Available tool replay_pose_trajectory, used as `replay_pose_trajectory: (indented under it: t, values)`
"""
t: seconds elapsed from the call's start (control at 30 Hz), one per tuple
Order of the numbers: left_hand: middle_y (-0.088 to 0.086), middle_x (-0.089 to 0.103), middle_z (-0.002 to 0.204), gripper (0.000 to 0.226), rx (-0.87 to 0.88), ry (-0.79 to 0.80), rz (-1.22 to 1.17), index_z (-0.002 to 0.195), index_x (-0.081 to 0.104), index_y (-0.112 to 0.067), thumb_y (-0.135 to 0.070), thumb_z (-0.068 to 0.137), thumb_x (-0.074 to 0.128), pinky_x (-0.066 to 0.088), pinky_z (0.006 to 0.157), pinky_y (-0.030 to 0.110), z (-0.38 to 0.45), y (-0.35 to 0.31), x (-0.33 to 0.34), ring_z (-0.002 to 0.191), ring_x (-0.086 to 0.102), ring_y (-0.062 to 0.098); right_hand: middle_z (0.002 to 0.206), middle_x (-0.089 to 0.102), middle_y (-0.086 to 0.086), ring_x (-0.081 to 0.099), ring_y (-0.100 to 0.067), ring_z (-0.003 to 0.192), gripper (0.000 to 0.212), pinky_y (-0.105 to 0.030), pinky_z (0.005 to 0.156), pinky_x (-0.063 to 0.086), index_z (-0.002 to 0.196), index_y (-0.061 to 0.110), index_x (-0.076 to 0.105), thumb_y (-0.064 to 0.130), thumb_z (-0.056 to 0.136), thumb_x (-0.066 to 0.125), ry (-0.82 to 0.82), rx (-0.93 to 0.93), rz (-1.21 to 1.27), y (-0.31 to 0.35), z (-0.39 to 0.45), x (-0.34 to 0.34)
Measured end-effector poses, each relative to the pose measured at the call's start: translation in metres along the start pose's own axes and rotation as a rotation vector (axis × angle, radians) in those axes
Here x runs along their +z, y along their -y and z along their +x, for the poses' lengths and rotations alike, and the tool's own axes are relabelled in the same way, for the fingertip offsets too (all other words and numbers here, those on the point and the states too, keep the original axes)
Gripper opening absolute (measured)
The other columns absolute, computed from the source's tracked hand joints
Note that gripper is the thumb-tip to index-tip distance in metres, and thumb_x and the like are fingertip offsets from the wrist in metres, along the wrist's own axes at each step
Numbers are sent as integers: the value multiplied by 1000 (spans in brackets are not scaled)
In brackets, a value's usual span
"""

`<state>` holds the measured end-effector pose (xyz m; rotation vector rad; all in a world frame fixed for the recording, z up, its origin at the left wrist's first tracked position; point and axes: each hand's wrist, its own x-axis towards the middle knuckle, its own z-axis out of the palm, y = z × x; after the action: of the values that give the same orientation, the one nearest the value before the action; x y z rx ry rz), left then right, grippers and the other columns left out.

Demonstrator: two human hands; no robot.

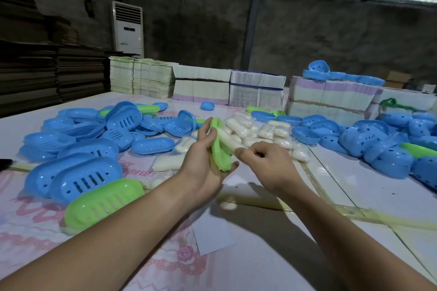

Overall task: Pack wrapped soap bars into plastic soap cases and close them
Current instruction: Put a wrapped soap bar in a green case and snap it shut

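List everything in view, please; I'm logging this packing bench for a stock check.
Green plastic soap case: one, half open, held above the table.
White wrapped soap bar: one, sticking out of that case.
Closed plastic soap cases: a pile, mostly blue, some green, near left.
Loose wrapped white soap bars: a heap, table centre.
Blue plastic case halves: many, right side.
Bundled paper stacks: several, whitish, along the far edge.
White standing air conditioner: one, back wall.
White table: one, patterned pink at left.
Left hand: grips the green case.
Right hand: pinches the bar's near end.
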<state>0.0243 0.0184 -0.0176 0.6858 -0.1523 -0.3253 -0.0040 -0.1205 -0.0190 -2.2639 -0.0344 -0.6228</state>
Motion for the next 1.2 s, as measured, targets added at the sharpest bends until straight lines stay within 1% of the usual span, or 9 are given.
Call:
replay_pose_trajectory:
  t: [0.13, 0.23, 0.37, 0.5, 0.6, 0.8, 0.97, 1.1, 1.2]
  values:
    - [0, 75, 100, 34, -26, 10, -46, 132, 56, -44, -26, 107, 44, 54, 86, 46, -2, 11, 17, 88, 72, 24, 48, 47, 17, 44, -3, 52, 37, -27, 57, 32, 55, 19, 54, 45, 78, 67, 13, 51, 81, -1, 0, 4]
    - [7, 73, 112, 29, -71, -34, -77, 130, 56, -43, -29, 108, 42, 51, 92, 51, 0, 12, 27, 112, 67, 34, 53, 52, 14, 47, -3, 55, 42, -30, 58, 38, 61, 16, 58, 54, 80, 66, -25, 69, 115, -1, 1, -1]
    - [13, 66, 132, 40, -135, -34, -83, 144, 51, -30, -38, 108, 38, 56, 82, 45, 6, 17, 40, 117, 66, 33, 64, 54, 7, 50, -10, 65, 54, -34, 59, 36, 65, 17, 59, 70, 78, 53, -106, 32, -4, -5, 3, -7]
    - [17, 73, 115, 50, -168, -37, -126, 141, 56, -14, -43, 107, 35, 55, 78, 42, 7, 23, 38, 101, 70, 31, 73, 49, 9, 48, -5, 72, 55, -27, 62, 31, 58, 27, 50, 76, 78, 34, -113, -38, -106, -8, 2, -12]
    - [22, 73, 112, 53, -204, -30, -176, 133, 62, -6, -43, 107, 34, 52, 85, 46, 9, 24, 28, 108, 67, 35, 89, 51, 15, 50, -1, 86, 51, -26, 70, 39, 83, 33, 59, 78, 69, 40, -129, -28, -96, -13, 5, -6]
    - [23, 72, 116, 53, -218, -20, -204, 127, 64, -5, -42, 107, 32, 49, 96, 51, 8, 26, 15, 107, 69, 37, 98, 52, 6, 53, -12, 98, 41, -29, 85, 43, 97, 22, 71, 59, 80, 66, -33, -6, -98, -21, 9, 4]
    - [22, 69, 125, 52, -248, -4, -218, 132, 61, -6, -42, 106, 33, 45, 102, 56, 6, 25, 13, 119, 62, 38, 81, 62, 4, 58, -7, 77, 33, -23, 68, 41, 71, 23, 69, 51, 88, 63, -49, 65, 146, -21, 9, -6]
    - [23, 65, 128, 48, -286, -33, -195, 130, 60, -7, -43, 105, 40, 52, 84, 58, 6, 26, 11, 114, 62, 45, 87, 69, 11, 62, -4, 84, 17, -26, 75, 47, 90, 25, 70, 40, 88, 63, -171, 192, 177, -40, 32, -34]
    - [23, 67, 125, 50, -325, -33, -92, 123, 62, -2, -44, 104, 43, 56, 87, 58, 6, 36, 10, 107, 67, 47, 91, 65, 4, 60, -14, 83, 26, -32, 75, 48, 112, 20, 66, 31, 89, 62, -248, 241, -82, -73, 58, -67]
